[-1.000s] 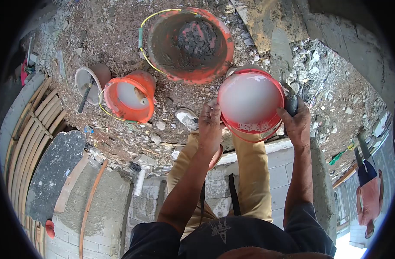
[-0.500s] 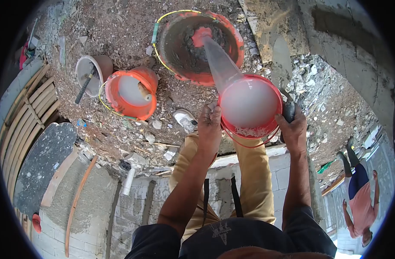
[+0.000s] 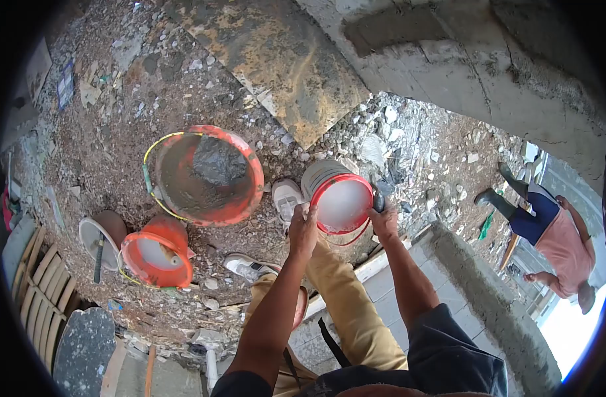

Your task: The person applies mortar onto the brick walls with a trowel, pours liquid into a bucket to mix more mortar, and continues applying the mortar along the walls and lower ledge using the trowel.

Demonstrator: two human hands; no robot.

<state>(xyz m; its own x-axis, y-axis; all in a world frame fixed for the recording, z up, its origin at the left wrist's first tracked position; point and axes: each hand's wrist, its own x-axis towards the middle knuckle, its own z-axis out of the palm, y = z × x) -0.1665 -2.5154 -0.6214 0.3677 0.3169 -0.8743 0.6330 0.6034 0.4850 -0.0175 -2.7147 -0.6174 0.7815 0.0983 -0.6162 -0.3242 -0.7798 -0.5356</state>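
I do best keeping the red-rimmed bucket (image 3: 319, 174) steady and evenly gripped, so its cloudy liquid (image 3: 343, 206) doesn't slop. My left hand (image 3: 303, 233) clasps the rim's left; my right hand (image 3: 385, 223) is closed at its right, against a dark object (image 3: 379, 201). The bucket sits between them, the orange tub (image 3: 253, 171) beyond my left hand.

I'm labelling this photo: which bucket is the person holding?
The red-rimmed round plastic bucket, held between the person's left hand and right hand. Neither hand touches the wide orange plastic tub, smaller orange plastic bucket or whitish plastic bucket.
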